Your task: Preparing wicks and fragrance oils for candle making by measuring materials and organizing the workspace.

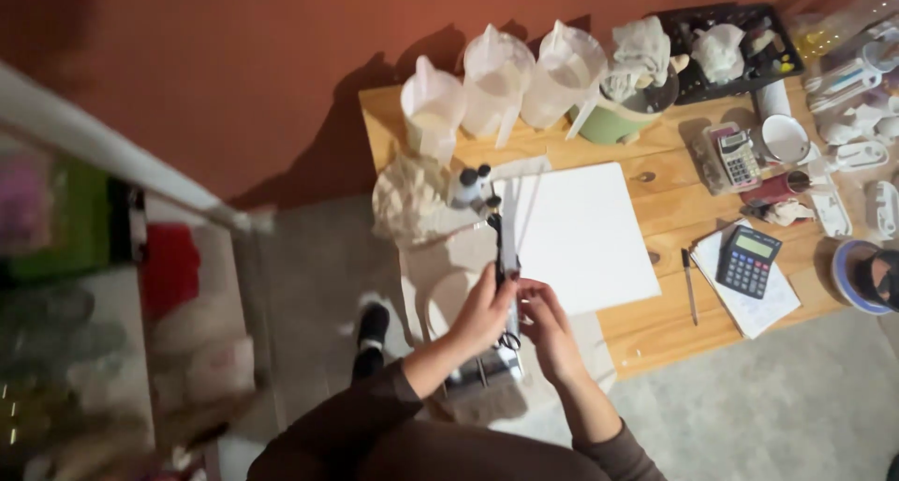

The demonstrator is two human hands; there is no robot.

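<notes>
Both hands meet at the table [655, 331] edge. Left hand [482, 314] curls around a thin dark tool [500, 247], fingers closed on it. Right hand [548, 329] pinches its lower end, beside the white sheet [585, 233].

Dark brown long sleeves, pushed up the forearms, leave the left hand [484, 310] and right hand [548, 326] bare; a black shoe [373, 329] shows at nine o'clock of them.
</notes>
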